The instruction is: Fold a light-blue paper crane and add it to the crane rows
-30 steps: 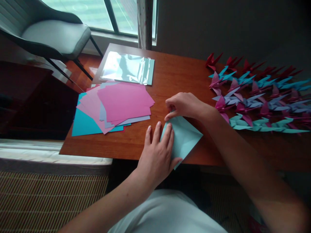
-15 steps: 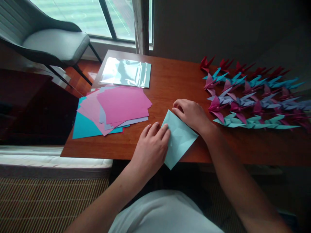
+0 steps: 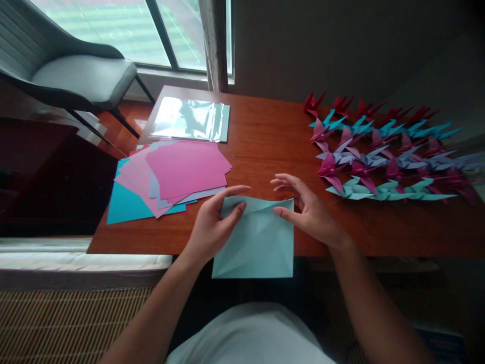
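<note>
Your left hand (image 3: 212, 222) has the sheet (image 3: 257, 240) pinched near its far left corner, thumb on the face toward you and index finger along the far edge. Your right hand (image 3: 314, 217) is curved loosely at the far right corner: the thumb lies against the sheet, while the fingers arch beyond it, a gap between them and the thumb. You cannot tell from this view whether those fingers press on the back.

The sheet is pale green, with faint creases crossing it. It sits between your hands, in front of your white shirt (image 3: 250, 333), its near part overhanging the near edge of the bench (image 3: 261, 126). The far edge dips slightly between your thumbs.

To your left on the bench, just beside your left hand, lies a fanned pile (image 3: 189, 172): bright pink on top, then lilac, pale pink and blue, with a little red showing. Past it is a shiny clear packet (image 3: 185, 119) with a pale green strip along its right side.

To your right stand rows of cranes (image 3: 350, 189), pale green nearest you, then magenta, lilac, dusty pink, blue and red farthest.

Beyond the bench's left end are a grey chair (image 3: 87, 76) and a window (image 3: 144, 30) with a curtain (image 3: 215, 45); a striped mat (image 3: 68, 323) lies at lower left.
</note>
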`<act>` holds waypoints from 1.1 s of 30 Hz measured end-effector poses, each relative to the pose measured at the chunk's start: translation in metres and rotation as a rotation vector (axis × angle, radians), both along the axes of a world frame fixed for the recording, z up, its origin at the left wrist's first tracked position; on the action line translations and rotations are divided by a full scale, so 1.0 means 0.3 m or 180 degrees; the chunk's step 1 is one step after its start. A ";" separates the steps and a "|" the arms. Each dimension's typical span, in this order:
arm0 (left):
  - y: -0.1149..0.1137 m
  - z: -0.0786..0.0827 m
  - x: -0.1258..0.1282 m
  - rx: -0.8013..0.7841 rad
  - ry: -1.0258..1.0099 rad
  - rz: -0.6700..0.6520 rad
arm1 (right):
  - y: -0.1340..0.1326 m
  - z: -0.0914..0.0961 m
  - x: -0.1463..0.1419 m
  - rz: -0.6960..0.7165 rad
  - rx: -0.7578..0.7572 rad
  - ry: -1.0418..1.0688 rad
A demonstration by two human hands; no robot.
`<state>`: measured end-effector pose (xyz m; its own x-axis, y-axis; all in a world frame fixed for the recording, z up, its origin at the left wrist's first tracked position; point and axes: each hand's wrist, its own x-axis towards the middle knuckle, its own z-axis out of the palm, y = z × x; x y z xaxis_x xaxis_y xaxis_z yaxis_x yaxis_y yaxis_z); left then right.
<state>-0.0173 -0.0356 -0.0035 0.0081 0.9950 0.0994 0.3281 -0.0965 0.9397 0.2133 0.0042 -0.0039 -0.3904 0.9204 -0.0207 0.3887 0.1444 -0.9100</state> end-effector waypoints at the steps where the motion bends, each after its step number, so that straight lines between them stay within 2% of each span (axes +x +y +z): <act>1: 0.005 -0.005 0.003 -0.0081 -0.0122 0.0005 | -0.006 -0.003 0.002 -0.0100 -0.0145 0.0150; 5: 0.024 -0.037 0.020 -0.0062 -0.0063 0.0102 | -0.021 -0.020 0.006 -0.0540 -0.0467 0.0184; 7: 0.028 -0.047 0.024 0.0223 0.0323 0.0241 | -0.026 -0.027 0.007 -0.0767 -0.0305 -0.0109; 11: 0.008 -0.031 0.028 0.1120 0.1694 0.0613 | -0.028 -0.026 0.007 -0.0967 0.0363 -0.0991; 13: -0.018 -0.013 0.036 0.1324 0.2171 0.0378 | -0.026 -0.024 0.007 -0.0928 0.0593 -0.1241; 14: -0.031 -0.006 0.043 0.1308 0.2323 0.0109 | -0.025 -0.025 0.007 -0.0912 0.0666 -0.1311; 16: -0.054 0.002 0.058 0.1189 0.2686 -0.0299 | -0.024 -0.031 0.006 -0.0889 0.0740 -0.1407; 19: -0.068 -0.005 0.075 0.0895 0.3109 -0.0634 | -0.030 -0.043 0.006 -0.0862 0.0752 -0.1464; 23: -0.058 -0.024 0.077 0.0725 0.3211 -0.0785 | -0.046 -0.052 0.008 -0.0909 0.0710 -0.1248; 30: -0.049 -0.036 0.081 0.0742 0.3137 -0.0950 | -0.086 -0.040 0.005 -0.0960 0.0407 -0.0800; 33: -0.048 -0.046 0.084 0.0760 0.3096 -0.0965 | -0.107 -0.044 -0.008 -0.0940 0.0450 -0.0791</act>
